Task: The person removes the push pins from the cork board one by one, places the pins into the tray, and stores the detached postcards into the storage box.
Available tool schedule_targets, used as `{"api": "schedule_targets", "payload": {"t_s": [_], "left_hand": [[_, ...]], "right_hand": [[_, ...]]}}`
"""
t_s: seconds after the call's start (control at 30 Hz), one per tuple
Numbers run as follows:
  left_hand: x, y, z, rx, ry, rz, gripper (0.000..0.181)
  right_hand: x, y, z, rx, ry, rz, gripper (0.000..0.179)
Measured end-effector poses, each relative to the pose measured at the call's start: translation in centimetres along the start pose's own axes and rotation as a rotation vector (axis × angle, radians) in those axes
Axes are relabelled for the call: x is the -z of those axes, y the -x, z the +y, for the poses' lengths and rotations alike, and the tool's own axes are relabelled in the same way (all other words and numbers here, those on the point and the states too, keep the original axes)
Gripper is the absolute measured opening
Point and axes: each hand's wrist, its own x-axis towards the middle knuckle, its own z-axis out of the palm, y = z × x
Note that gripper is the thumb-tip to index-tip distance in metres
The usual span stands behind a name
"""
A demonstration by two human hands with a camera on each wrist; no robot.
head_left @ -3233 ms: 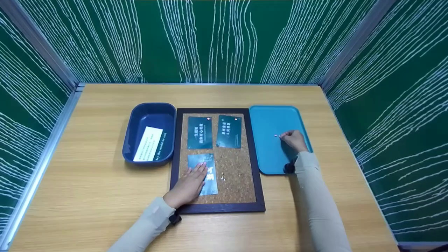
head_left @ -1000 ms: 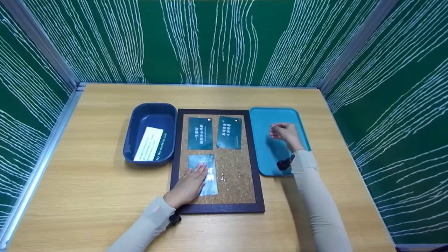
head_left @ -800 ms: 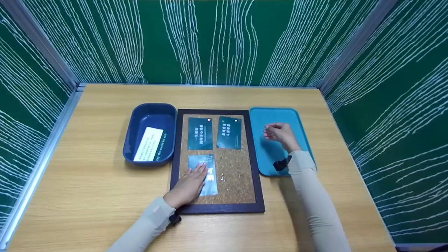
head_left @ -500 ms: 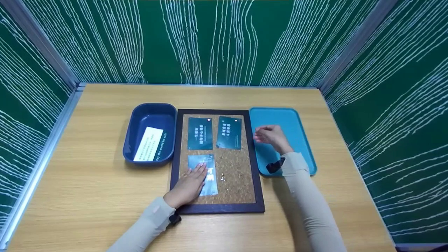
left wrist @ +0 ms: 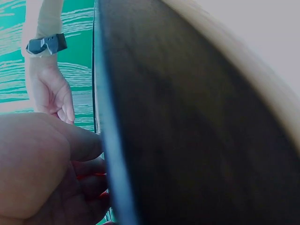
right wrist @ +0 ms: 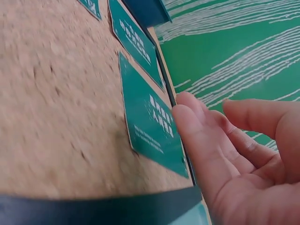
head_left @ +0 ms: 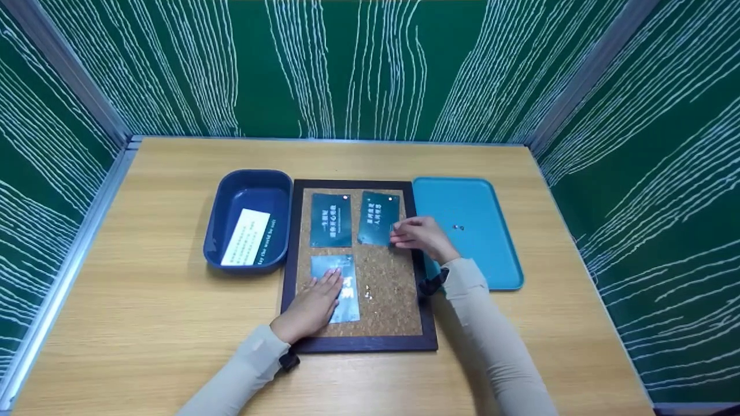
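On a framed corkboard [head_left: 399, 277], my left hand [head_left: 312, 303] rests with straight fingers on a shiny blue-green card [head_left: 347, 309], partly covering it. Above the board's right side hovers my right hand [head_left: 425, 236], near the lower corner of a dark green card [head_left: 378, 216]. In the right wrist view the right hand's fingers [right wrist: 201, 140] are extended, thumb apart, and nothing shows between them. Another dark green card [head_left: 330, 222] lies at the board's upper left. Each upper card has a small pale dot, like a pin head, in its top right corner.
Left of the board stands a deep blue tub [head_left: 215, 216] holding a white-and-green card [head_left: 245, 238]. A flat turquoise tray [head_left: 485, 254] on the right bears a few tiny shiny bits, like pins [head_left: 458, 227]. Similar small bits [head_left: 368, 293] lie on the cork. Green panels enclose the table.
My right hand has come left from the turquoise tray to over the board, uncovering the tiny bits on the tray. My left hand has stayed on its card.
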Motion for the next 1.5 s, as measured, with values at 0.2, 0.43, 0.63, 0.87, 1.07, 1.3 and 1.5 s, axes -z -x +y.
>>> {"api": "schedule_targets", "payload": {"t_s": [0.2,0.43,0.63,0.87,1.07,1.3,1.5], "left_hand": [[0.0,0.0,0.0,0.006,0.005,-0.003,0.05],[0.1,0.1,0.0,0.012,0.018,-0.008,0.05],[0.0,0.1,0.0,-0.005,0.023,0.007,0.049],[0.0,0.1,0.1,-0.01,0.019,0.011,0.049],[0.1,0.0,0.1,0.002,0.039,0.002,0.049],[0.1,0.1,0.1,0.001,0.03,0.003,0.049],[0.0,0.0,0.0,0.008,0.028,-0.007,0.049]], "right_hand": [[-1.2,0.1,0.6,-0.014,-0.035,-0.084,0.035],[-2.5,0.0,1.5,-0.04,-0.025,-0.122,0.03],[-3.6,0.0,2.2,-0.04,-0.024,-0.168,0.028],[-4.8,0.2,2.9,-0.042,-0.017,-0.209,0.028],[-5.5,0.3,3.5,-0.045,-0.044,-0.245,0.028],[-6.1,0.5,3.8,-0.063,-0.061,-0.238,0.025],[-6.5,0.7,4.2,-0.065,-0.092,-0.231,0.027]]}}
